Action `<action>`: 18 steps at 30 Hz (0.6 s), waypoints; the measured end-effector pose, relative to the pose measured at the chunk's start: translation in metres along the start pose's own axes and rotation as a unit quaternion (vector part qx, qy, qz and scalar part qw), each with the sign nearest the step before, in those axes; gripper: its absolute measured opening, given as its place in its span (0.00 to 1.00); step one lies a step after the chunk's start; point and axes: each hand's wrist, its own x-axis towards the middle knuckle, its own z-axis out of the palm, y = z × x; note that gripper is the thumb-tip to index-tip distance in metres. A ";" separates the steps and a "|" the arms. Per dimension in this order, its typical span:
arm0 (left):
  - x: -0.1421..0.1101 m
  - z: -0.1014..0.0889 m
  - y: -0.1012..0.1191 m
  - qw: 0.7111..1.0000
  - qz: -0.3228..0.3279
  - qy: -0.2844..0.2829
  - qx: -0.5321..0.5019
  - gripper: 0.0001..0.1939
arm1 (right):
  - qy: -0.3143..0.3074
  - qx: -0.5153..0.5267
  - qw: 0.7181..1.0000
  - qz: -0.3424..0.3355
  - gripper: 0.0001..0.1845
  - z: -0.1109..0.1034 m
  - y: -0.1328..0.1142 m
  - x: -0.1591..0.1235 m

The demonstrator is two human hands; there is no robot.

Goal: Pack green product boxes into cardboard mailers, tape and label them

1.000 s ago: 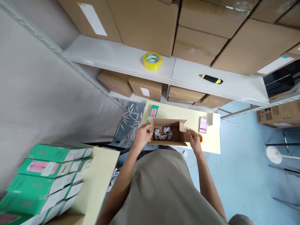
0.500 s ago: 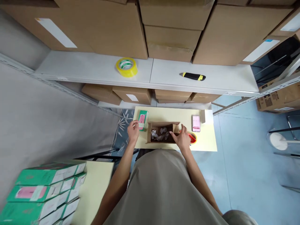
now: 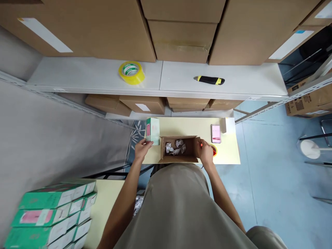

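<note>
An open brown cardboard box (image 3: 190,151) with crumpled paper (image 3: 175,147) inside sits on a small pale yellow table (image 3: 190,126). My left hand (image 3: 141,149) grips the lower end of a small green and white product box (image 3: 152,130) and holds it on end just left of the cardboard box. My right hand (image 3: 206,152) is closed on the cardboard box's right end wall. Under that hand a red and yellow round object (image 3: 214,150) pokes out.
A pink phone (image 3: 215,133) lies on the table's right part. The grey shelf (image 3: 93,74) above carries a yellow tape roll (image 3: 131,72) and a black and yellow utility knife (image 3: 209,80), under large cartons. Stacked green boxes (image 3: 46,216) fill a second table at lower left.
My left hand has let go of the cardboard box, taken the green box and tipped it up on end. My right hand slid to the box's right end wall.
</note>
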 end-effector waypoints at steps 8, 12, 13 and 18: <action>-0.083 -0.025 0.053 0.952 0.144 -0.222 -0.154 0.39 | 0.008 0.058 0.998 0.010 0.18 0.007 0.010 0.003; -0.093 0.010 0.075 0.938 0.249 -0.242 0.007 0.32 | 0.012 0.054 0.998 0.029 0.17 0.007 0.016 0.005; -0.092 0.016 0.076 0.932 0.277 -0.222 0.069 0.33 | 0.013 0.054 0.998 0.031 0.17 0.007 0.017 0.005; -0.076 0.023 0.056 0.875 0.337 -0.148 0.316 0.35 | 0.006 0.044 0.998 0.052 0.17 0.006 0.021 0.007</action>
